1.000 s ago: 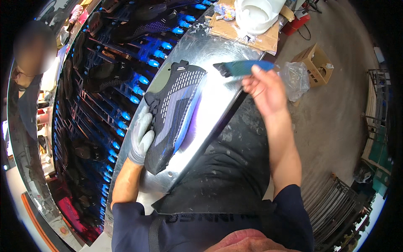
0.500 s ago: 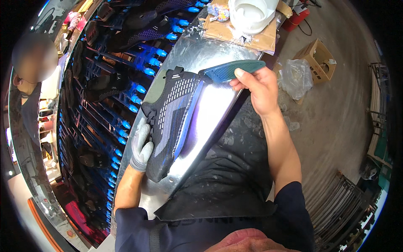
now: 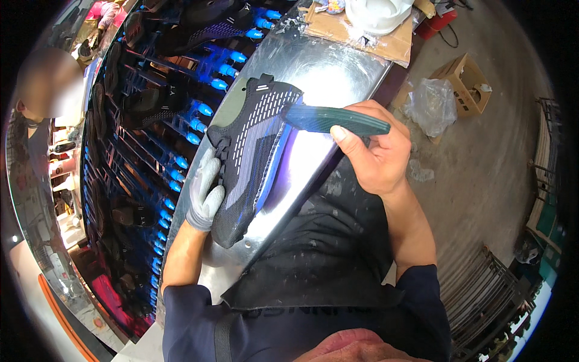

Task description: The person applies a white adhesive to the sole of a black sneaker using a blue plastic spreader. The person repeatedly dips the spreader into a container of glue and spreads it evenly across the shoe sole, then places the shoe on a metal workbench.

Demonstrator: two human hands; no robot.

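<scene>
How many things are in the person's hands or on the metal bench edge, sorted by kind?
Shoe uppers: 1, the dark knit shoe upper held in the gloved left hand
Insoles: 1, the teal insole pinched in the bare right hand
Gloves: 1, grey
Cardboard sheets: 1
White tubs: 1
Total: 5

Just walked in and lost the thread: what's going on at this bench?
A person is handling a dark knit shoe upper on a shiny metal bench. The gloved left hand steadies its side, while the bare right hand holds a teal insole at the shoe's opening, not yet inside. Racks of other shoes stand beyond.
</scene>
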